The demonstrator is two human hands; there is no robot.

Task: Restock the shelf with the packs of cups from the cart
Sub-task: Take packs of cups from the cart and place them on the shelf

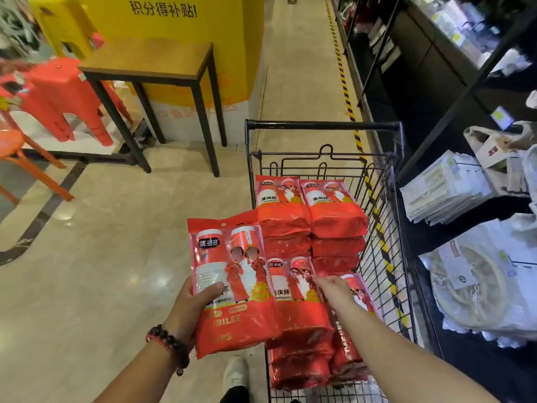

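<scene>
Left hand (191, 308) grips glossy red pack of cups (232, 283), thumb across front, fingers curled behind — held just left of cart (325, 126), open floor (116, 242) beyond. Right hand (331, 286) rests on near stacked packs (296, 289) in cart; fingers blurred, probably extended. Dark shelf (430, 158) close right.

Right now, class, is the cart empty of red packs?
No: the cart holds stacks of red packs, while the left hand grips one pack beside it.
</scene>
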